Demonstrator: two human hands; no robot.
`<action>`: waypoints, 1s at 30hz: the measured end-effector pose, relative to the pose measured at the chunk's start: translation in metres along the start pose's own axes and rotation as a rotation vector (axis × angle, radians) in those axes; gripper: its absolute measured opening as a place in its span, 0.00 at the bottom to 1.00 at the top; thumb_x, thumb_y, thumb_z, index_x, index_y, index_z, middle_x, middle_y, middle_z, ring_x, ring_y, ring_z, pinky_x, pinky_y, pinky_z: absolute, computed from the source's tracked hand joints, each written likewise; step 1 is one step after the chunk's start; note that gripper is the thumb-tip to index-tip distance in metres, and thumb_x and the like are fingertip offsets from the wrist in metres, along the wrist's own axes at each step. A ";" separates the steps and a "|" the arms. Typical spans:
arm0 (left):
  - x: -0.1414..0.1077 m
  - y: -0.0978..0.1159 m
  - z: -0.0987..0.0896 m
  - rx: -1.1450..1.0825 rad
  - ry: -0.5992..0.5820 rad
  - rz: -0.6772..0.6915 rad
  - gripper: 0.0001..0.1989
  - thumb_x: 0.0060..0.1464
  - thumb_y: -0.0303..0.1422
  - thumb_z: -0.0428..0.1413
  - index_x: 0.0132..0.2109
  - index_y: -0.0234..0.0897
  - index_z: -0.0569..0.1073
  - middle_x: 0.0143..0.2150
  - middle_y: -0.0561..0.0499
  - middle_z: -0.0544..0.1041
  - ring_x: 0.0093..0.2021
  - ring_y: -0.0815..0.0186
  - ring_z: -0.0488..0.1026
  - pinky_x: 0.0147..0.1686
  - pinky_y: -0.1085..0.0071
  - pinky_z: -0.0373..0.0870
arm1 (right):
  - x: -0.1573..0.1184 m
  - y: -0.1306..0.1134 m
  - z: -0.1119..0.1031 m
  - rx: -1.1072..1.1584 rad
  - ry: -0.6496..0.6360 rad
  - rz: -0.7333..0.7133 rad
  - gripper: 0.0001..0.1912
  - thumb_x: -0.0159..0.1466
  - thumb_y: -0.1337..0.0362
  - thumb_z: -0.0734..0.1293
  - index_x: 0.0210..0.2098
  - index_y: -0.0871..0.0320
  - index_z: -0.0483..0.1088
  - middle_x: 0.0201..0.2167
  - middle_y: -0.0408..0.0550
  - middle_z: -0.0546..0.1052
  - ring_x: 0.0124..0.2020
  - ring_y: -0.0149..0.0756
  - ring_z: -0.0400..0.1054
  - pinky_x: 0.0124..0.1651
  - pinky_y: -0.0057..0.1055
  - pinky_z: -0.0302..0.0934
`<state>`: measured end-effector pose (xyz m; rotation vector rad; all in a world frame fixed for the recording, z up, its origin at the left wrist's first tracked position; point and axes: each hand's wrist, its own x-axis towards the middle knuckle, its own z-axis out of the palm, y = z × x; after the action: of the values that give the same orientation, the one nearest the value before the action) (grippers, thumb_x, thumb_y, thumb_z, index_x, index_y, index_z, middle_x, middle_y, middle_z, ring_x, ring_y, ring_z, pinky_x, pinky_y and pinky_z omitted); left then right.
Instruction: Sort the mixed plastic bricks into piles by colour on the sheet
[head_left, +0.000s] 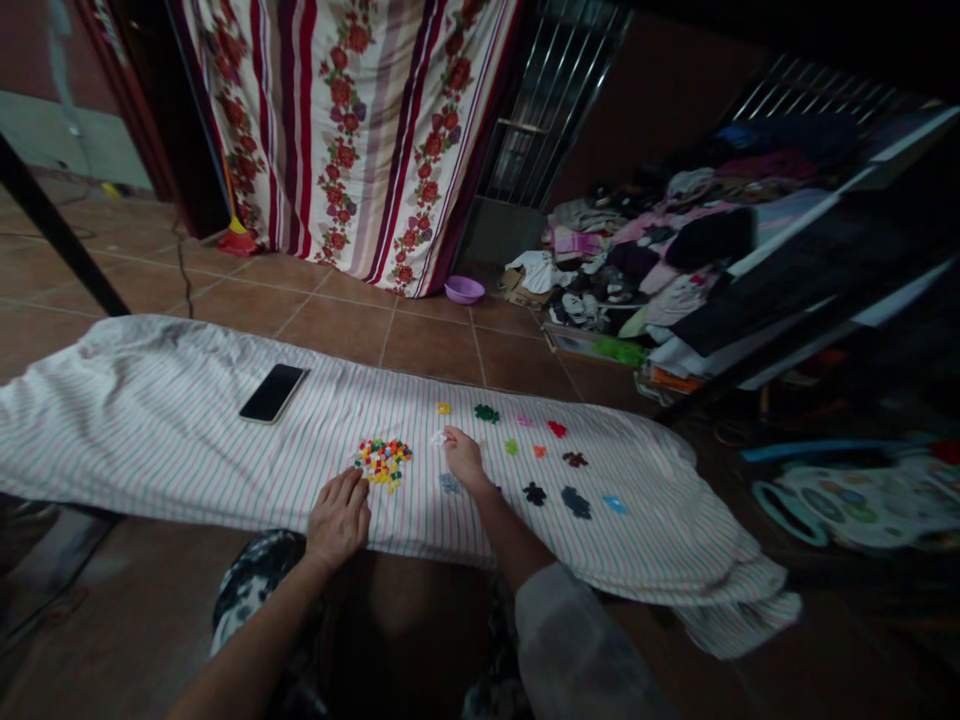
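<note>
A mixed heap of small coloured pieces (385, 462) lies on the striped cloth. My left hand (339, 515) rests palm down at its lower left edge, fingers stretched forward. My right hand (463, 458) has its fingertips pinched together at a small group of white pieces (438, 438); whatever is between them is too small to make out. Sorted by colour around it are yellow pieces (444, 408), dark green pieces (487, 413), grey pieces (449, 484), black pieces (535, 493) and several other little groups. My right forearm partly covers a purple group.
A phone (274, 393) lies on the left of the striped cloth (172, 420). Beyond, on the tiled floor, are a purple basin (464, 290) and a red broom (238, 238) beside a floral curtain (337, 130). Heaped clothes (645, 240) fill the back right.
</note>
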<state>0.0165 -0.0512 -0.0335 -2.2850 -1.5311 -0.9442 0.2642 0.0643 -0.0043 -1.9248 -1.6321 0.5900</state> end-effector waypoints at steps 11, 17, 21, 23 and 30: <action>-0.001 0.000 0.001 -0.006 -0.019 -0.012 0.15 0.56 0.27 0.48 0.49 0.35 0.71 0.52 0.42 0.75 0.57 0.56 0.68 0.54 0.59 0.66 | -0.002 -0.002 -0.001 -0.067 0.007 -0.008 0.18 0.57 0.74 0.60 0.42 0.59 0.77 0.43 0.51 0.80 0.46 0.37 0.73 0.52 0.31 0.62; -0.001 0.000 0.002 -0.011 -0.002 -0.012 0.15 0.56 0.28 0.48 0.49 0.36 0.72 0.52 0.42 0.75 0.57 0.56 0.68 0.53 0.59 0.66 | 0.000 -0.004 0.002 -0.103 0.013 -0.036 0.19 0.57 0.74 0.60 0.43 0.58 0.77 0.41 0.50 0.79 0.43 0.36 0.73 0.47 0.26 0.63; -0.001 -0.001 0.001 -0.004 0.001 0.000 0.15 0.56 0.27 0.49 0.49 0.35 0.72 0.52 0.42 0.75 0.57 0.56 0.68 0.53 0.59 0.66 | -0.003 -0.005 0.001 -0.141 0.032 -0.048 0.19 0.57 0.74 0.61 0.44 0.58 0.76 0.43 0.51 0.78 0.45 0.36 0.72 0.49 0.26 0.63; -0.001 -0.001 0.001 -0.008 -0.003 -0.004 0.15 0.55 0.27 0.49 0.49 0.35 0.72 0.52 0.42 0.75 0.56 0.56 0.68 0.53 0.59 0.66 | -0.004 -0.005 0.000 -0.138 0.034 -0.037 0.19 0.57 0.74 0.61 0.45 0.59 0.75 0.43 0.52 0.78 0.45 0.36 0.72 0.49 0.26 0.63; 0.000 0.000 -0.001 -0.024 -0.024 -0.027 0.16 0.56 0.28 0.48 0.50 0.37 0.73 0.52 0.42 0.75 0.56 0.56 0.69 0.53 0.58 0.67 | -0.002 -0.008 0.000 -0.098 0.022 -0.019 0.18 0.57 0.73 0.62 0.45 0.60 0.75 0.41 0.53 0.77 0.43 0.38 0.72 0.48 0.30 0.64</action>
<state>0.0163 -0.0517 -0.0328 -2.3061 -1.5725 -0.9510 0.2577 0.0635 0.0010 -1.9763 -1.6922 0.4877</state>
